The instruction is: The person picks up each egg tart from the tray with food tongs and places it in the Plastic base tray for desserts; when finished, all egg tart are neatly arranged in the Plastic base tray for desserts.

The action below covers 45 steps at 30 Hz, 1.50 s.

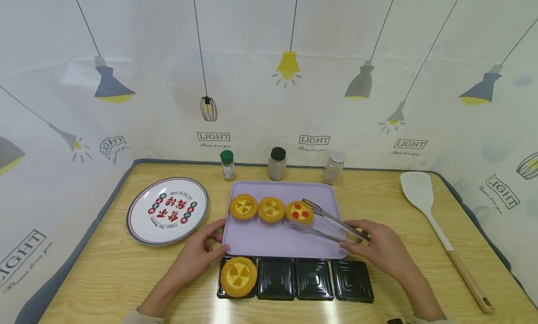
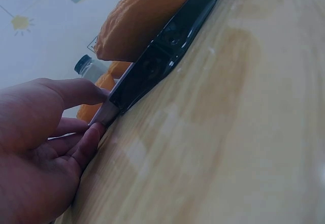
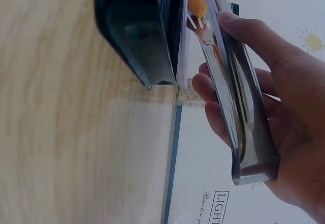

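Note:
A metal pair of tongs (image 1: 336,220) is in my right hand (image 1: 380,249); its spread arms point left over the tray, tips on either side of a tart with red pieces (image 1: 300,213). With thumb and fingers, my left hand (image 1: 195,254) holds the left edge of the lilac tray (image 1: 277,244), near its front corner. Two plain yellow tarts, a left one (image 1: 243,207) and a middle one (image 1: 271,209), sit in a row beside the red-topped one. Another tart (image 1: 238,277) rests in the leftmost black square container (image 1: 224,291), just in front of the tray.
Several more black containers (image 1: 276,279) line up along the tray's front. At left lies a white plate (image 1: 143,216) with red lettering. Behind the tray stand a green-capped shaker (image 1: 227,166), a black-capped jar (image 1: 277,165) and a silver-capped jar (image 1: 334,168). A long spatula (image 1: 437,230) lies at right.

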Motion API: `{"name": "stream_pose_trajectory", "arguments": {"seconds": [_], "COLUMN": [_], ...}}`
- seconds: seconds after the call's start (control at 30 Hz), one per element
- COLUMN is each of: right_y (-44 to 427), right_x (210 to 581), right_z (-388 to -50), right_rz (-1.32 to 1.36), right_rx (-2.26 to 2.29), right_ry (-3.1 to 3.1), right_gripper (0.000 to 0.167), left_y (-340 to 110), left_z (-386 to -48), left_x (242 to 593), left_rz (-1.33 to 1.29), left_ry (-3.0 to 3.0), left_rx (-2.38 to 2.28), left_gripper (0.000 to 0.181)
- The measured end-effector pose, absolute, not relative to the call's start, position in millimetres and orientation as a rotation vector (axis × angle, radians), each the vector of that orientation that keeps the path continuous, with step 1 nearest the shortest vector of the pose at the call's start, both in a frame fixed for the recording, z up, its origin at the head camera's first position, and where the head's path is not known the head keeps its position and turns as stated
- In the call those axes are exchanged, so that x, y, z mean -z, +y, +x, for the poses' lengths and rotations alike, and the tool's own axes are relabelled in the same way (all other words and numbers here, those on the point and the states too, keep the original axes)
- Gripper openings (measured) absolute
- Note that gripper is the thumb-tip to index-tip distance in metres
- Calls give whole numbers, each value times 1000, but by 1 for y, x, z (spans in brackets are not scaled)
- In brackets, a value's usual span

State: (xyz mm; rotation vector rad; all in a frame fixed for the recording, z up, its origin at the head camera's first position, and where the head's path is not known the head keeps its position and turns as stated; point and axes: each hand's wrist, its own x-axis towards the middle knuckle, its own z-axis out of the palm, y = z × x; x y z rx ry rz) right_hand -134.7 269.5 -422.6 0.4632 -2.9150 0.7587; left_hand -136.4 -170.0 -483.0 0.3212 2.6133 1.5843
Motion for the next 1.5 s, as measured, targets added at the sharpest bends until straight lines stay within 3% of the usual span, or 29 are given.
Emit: {"name": "stream_pose_trajectory", "arguments": {"seconds": [1.13, 1.5], "right_y": [277, 258], "right_x": [413, 385], "right_z": [-129, -101], "right_rz": [503, 611], "right_rx": [-854, -928], "right_ry": [-2773, -2744], "right_gripper": [48, 48], "left_y": [-169, -168], "left_z": [-135, -134], "left_x": [482, 480], "left_rz": [321, 342], "left_ry": [2616, 2636], "left_rx": [-1566, -1575], "left_gripper": [67, 66]}}
